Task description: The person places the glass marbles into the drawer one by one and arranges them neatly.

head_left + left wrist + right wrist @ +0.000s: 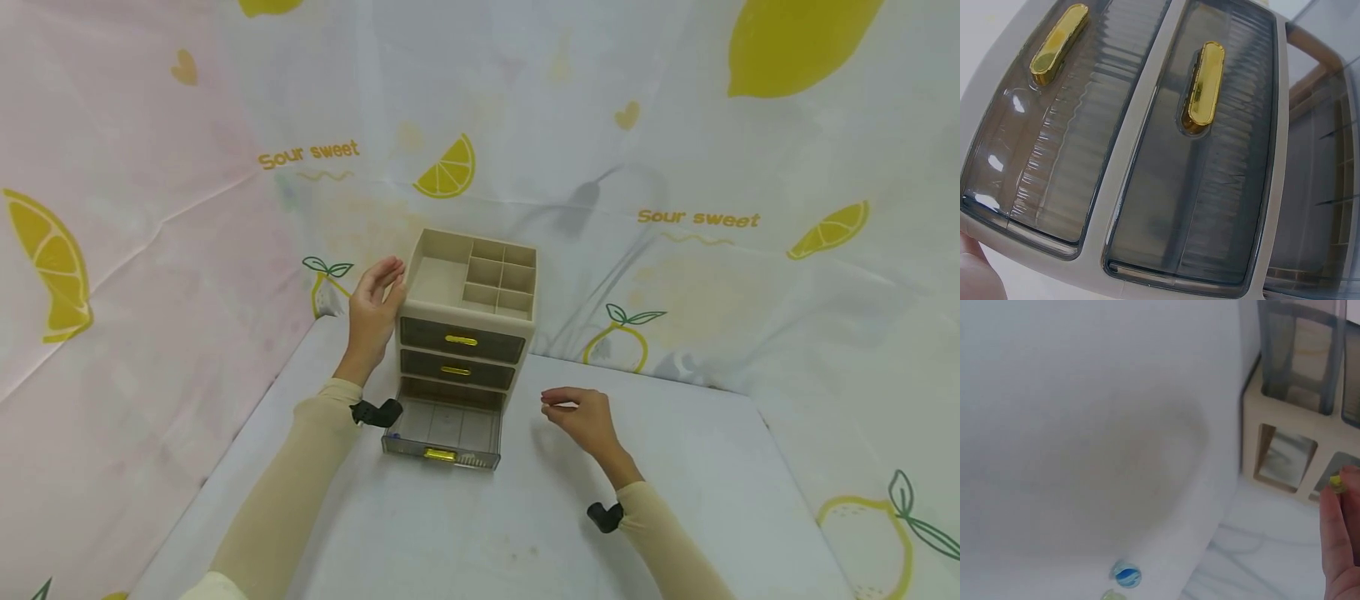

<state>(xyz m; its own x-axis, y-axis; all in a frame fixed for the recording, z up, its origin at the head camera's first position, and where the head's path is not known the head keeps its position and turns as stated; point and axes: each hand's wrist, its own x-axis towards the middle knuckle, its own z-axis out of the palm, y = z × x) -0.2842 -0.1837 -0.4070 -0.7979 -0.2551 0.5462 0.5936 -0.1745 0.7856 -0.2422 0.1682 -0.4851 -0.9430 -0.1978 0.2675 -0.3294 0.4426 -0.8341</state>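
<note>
A beige desktop drawer organizer (466,313) stands on the white table, its bottom drawer (442,421) pulled out. Against the cabinet's upper left side rests my left hand (375,300), fingers loosely bent; in the left wrist view only a bit of that hand (979,275) shows beside the dark drawer fronts (1191,169). To the right of the cabinet, my right hand (587,421) pinches a small yellow glassy marble (1336,483) between thumb and fingertips, most of it covered. A small blue thing (396,436) lies in the drawer's front left corner.
In the right wrist view, a blue-and-white marble (1127,575) and a pale green marble (1113,595) lie on the table. Divided compartments (501,275) top the organizer. Behind it hangs a lemon-print cloth (525,125).
</note>
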